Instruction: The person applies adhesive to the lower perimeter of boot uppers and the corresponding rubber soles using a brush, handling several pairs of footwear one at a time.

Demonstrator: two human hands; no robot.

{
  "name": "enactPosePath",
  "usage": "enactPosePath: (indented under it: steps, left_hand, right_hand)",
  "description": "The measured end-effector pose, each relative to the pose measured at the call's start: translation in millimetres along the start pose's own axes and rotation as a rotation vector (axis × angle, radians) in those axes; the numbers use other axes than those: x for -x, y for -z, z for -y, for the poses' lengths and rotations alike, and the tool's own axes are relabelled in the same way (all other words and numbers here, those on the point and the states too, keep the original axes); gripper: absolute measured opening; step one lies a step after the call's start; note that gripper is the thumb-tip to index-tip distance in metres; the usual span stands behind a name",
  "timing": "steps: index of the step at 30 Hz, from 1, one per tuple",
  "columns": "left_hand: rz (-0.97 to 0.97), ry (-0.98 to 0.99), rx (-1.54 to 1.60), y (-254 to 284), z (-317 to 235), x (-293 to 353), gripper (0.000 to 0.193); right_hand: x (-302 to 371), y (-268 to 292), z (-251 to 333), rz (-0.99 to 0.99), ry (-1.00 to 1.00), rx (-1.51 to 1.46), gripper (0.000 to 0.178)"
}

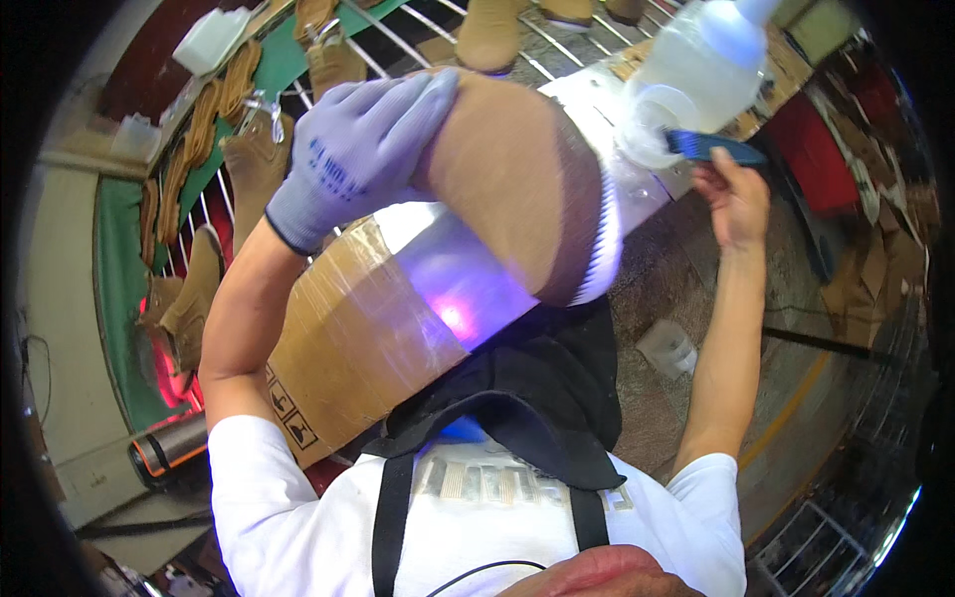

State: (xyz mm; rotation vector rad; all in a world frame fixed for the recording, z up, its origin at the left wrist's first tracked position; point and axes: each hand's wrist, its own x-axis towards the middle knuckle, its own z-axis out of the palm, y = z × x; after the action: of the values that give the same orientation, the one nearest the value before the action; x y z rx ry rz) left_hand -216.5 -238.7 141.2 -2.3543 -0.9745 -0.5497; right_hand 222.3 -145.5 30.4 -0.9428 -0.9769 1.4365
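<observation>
My left hand (358, 149), in a pale lavender knit glove, grips a brown suede-like boot (527, 189) at its upper left side. A band of white stitches or teeth runs along the boot's right edge. Bare and closed round a blue-handled brush (716, 149), my right hand (734, 199) is to the right of the boot. The brush's far end is at the mouth of a translucent plastic cup (652, 134); glare hides its tip. Right behind the cup stands a large translucent bottle (701, 60).
Several brown boots (487, 35) stand on a metal rack along the back and left. Taped cardboard (338, 338) covers the surface in front of me, with purple light on it. A flask (169, 448) lies at lower left, and a clear plastic cup (667, 348) is below my right forearm.
</observation>
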Motion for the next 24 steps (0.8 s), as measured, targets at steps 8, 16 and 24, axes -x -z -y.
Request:
enactPosePath:
  steps: [8, 16, 24]
  left_hand:
    - [0.102, -0.215, -0.216, 11, -5, 5, 0.065]
    - [0.189, -0.227, -0.25, 19, -9, 5, 0.064]
    - [0.243, -0.231, -0.254, 23, -11, 3, 0.069]
  right_hand:
    - [81, -75, 40, 0.319, 0.235, -0.024, 0.023]
    - [95, -93, 41, 0.435, 0.352, 0.058, 0.031]
    - [82, -101, 46, 0.496, 0.319, 0.04, 0.03]
